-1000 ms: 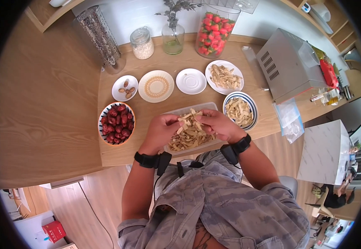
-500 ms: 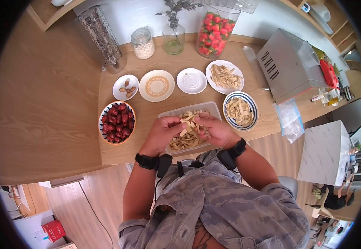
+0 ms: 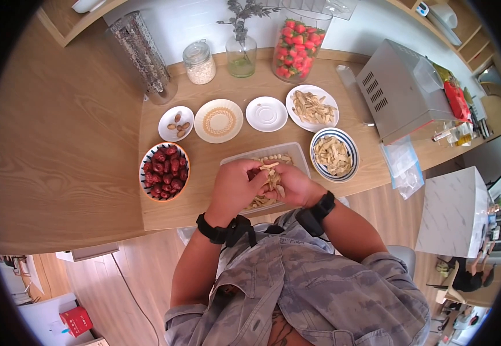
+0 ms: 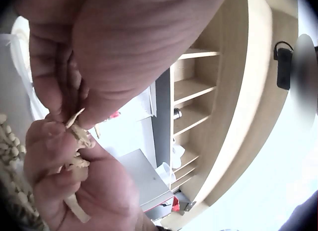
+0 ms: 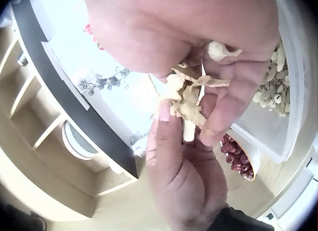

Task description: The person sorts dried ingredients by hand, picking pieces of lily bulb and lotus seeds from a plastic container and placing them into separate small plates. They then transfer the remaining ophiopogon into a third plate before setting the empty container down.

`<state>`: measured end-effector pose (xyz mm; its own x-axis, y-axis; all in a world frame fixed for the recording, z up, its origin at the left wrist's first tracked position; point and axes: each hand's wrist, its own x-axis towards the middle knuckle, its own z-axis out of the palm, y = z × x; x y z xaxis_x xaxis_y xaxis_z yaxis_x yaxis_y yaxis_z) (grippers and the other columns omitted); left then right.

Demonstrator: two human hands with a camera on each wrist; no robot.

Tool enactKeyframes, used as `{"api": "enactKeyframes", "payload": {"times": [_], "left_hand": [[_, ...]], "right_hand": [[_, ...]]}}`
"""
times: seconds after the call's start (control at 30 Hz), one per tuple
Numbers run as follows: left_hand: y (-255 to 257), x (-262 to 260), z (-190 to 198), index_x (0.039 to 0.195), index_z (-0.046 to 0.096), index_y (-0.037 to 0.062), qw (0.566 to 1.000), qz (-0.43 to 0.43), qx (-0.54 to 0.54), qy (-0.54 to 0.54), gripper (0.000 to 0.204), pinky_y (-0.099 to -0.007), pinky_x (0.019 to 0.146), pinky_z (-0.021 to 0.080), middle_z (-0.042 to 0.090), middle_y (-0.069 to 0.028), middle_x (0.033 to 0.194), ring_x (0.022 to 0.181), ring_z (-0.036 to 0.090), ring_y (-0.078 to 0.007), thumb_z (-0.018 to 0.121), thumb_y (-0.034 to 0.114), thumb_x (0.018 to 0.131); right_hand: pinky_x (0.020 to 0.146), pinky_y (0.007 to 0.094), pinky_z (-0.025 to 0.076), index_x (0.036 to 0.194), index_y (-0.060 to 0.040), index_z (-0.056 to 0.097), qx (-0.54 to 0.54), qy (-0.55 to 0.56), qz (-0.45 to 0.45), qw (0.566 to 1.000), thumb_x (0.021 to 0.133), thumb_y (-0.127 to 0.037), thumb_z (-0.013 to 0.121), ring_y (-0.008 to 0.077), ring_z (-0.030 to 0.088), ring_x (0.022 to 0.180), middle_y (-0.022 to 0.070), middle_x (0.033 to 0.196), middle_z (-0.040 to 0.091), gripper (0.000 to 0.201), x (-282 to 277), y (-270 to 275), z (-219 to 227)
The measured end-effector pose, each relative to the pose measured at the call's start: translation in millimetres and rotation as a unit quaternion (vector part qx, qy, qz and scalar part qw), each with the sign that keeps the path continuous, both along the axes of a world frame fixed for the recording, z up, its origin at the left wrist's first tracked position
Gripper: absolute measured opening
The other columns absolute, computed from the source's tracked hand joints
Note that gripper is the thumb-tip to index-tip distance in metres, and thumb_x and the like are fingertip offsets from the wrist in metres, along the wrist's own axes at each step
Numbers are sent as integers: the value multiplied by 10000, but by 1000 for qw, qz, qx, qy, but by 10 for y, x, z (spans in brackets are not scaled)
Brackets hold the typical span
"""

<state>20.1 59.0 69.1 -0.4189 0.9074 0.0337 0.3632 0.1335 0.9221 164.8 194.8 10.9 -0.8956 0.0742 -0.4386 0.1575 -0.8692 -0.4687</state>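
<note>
Both hands meet over a clear plastic tub that holds dried pale slices. The left hand pinches a slice between thumb and fingers. Curled around several pale slices is the right hand, its fingertips close to the left hand's. In the left wrist view, slices stick out between the right hand's fingers. A blue-rimmed bowl of similar slices stands right of the tub, and a white plate of slices lies behind it.
A bowl of red dates stands at the left. Behind are a small plate with nuts, a patterned plate and a white saucer. Farther back stand a jar, a vase, strawberries and a grey appliance.
The left hand has moved right and closer to the right hand, its wrist turned. The right hand has shifted slightly left, and the slices between the hands are now more covered.
</note>
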Motion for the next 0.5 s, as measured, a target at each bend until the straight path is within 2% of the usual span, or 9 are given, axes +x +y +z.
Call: {"api": "enactKeyframes", "payload": {"times": [0.07, 0.17, 0.27, 0.37, 0.5], "left_hand": [[-2, 21, 129, 1066, 765, -5, 1000, -11, 2, 24, 236, -349, 708, 575, 752, -178, 899, 765, 744, -266, 776, 135, 877], [-17, 11, 242, 1114, 740, -45, 997, -51, 1, 62, 258, -295, 745, 583, 755, -140, 973, 847, 740, -168, 782, 75, 890], [-30, 2, 272, 1146, 735, -28, 996, -68, 35, 35, 250, -310, 760, 588, 745, -146, 1038, 891, 738, -181, 755, 47, 908], [-16, -37, 171, 1173, 719, -31, 995, -72, 66, 15, 240, -323, 777, 587, 739, -139, 1073, 894, 734, -199, 706, 12, 937], [7, -52, 134, 1148, 719, -15, 998, -22, 62, 9, 196, -322, 779, 579, 734, -120, 1078, 887, 722, -193, 667, -6, 959]], "right_hand": [[739, 317, 670, 1308, -61, 599, -41, -2, -30, 999, 1112, -265, 388, 217, 761, 919, 127, 1132, 738, 353, -17, -3, -34], [730, 315, 668, 1294, -38, 614, -50, -22, -60, 997, 1115, -303, 416, 228, 758, 920, 138, 1122, 740, 376, 0, -4, 27], [734, 318, 669, 1267, -8, 630, -139, 41, -27, 989, 1112, -343, 455, 238, 759, 913, 141, 1120, 743, 408, -12, 69, -45], [723, 320, 669, 1246, 15, 640, -145, 62, -17, 987, 1105, -366, 487, 250, 762, 915, 138, 1098, 749, 433, 15, 110, -10], [704, 325, 666, 1232, 14, 636, -98, 50, -40, 993, 1103, -365, 490, 268, 765, 923, 148, 1067, 749, 426, 53, 148, 53]]}}
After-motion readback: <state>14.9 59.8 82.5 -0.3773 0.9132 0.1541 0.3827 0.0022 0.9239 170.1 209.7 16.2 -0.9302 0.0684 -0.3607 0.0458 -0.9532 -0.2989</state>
